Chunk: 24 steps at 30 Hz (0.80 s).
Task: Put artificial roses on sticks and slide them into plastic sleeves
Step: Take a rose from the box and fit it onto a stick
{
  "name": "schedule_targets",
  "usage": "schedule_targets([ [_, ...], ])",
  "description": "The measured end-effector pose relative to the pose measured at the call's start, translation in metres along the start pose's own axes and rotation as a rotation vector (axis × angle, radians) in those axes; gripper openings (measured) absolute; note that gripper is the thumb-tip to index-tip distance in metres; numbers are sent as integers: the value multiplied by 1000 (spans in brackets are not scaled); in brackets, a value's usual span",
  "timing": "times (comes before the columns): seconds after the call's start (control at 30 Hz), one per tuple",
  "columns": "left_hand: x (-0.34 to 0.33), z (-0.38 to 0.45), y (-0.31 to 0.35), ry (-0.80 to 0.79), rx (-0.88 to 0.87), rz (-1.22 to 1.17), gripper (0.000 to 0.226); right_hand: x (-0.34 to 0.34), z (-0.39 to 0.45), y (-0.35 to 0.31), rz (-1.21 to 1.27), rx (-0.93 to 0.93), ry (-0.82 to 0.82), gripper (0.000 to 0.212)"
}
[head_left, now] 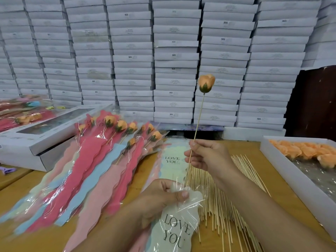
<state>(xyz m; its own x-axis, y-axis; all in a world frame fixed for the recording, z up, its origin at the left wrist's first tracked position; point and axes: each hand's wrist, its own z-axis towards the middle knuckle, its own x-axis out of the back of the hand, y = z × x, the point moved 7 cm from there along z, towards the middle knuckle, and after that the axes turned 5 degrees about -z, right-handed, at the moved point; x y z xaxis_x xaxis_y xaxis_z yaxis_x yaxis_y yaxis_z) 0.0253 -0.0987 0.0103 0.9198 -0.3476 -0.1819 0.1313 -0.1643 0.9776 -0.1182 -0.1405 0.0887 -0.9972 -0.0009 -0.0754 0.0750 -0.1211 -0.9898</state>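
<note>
the right hand (203,155) pinches a thin stick (195,135) partway up, fingers curled round it, with an orange rose (206,85) sitting on its top end, held high against the wall of white boxes (174,57) behind the table (241,148). the stick leans a little, and its lower tip comes down to the mouth of a clear sleeve (177,215) printed "love you"; whether the tip is already inside, i can't quite tell through the glare. the left hand (163,197) grips that sleeve near its top, thumb over the plastic, the rest of it trailing toward the near edge of the table. just right of the sleeve lies a loose heap of bare sticks (218,197), and beyond them, at the table's right edge, a white tray (278,160) of orange rose heads. left of the sleeve, finished roses (116,131) in pink, red and blue sleeves fan across the table, their blooms pointing at the boxes. a flat window box (45,128) sits at the far left.
</note>
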Motion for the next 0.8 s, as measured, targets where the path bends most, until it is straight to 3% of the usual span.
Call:
schedule_targets([
  [0.27, 7, 2, -3, 62, 18, 61, 39, 23, 4, -14, 154, 49, 172, 11],
  [0.8, 1, 0, -3, -22, 12, 94, 27, 17, 7, -21, 219, 93, 210, 3],
])
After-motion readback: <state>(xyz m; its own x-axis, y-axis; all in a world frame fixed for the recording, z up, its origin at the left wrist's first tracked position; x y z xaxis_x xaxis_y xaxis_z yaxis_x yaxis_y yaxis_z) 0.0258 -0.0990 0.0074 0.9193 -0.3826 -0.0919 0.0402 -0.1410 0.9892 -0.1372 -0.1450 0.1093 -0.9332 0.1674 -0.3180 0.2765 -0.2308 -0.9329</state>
